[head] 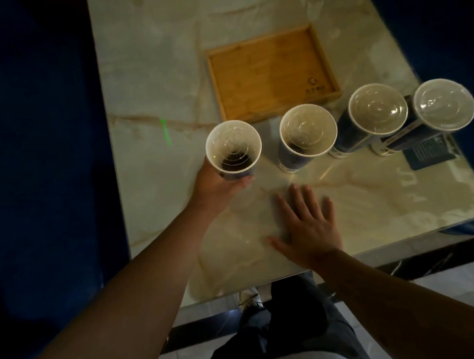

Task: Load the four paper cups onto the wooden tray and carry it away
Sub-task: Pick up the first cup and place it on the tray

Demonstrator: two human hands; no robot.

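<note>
**First cup in hand, tray still bare**

Four paper cups stand in a row along the near side of the wooden tray [273, 73], all with clear lids. None is on the tray yet.

Left hand [219, 185] grips the leftmost cup [234, 150] low on its side, fingers curled round it from below and behind. Cannot tell whether the cup is lifted or still on the surface [160, 70]. Dark liquid shows through the lid.

Right hand [307, 224] lies flat on the surface, fingers straight and spread, holding nothing.

Second cup [307, 134] stands just right of the held one, near the tray's front edge. Third cup [378, 112] and fourth cup [443, 108] stand further right, close together, beside a dark card [429, 153].

Step in hand, by my reading: loading the first cup. Next move calls for lifting it upright over the tray's low rim and setting it toward a far corner, leaving room for three more. The liquid makes a level carry matter.
</note>
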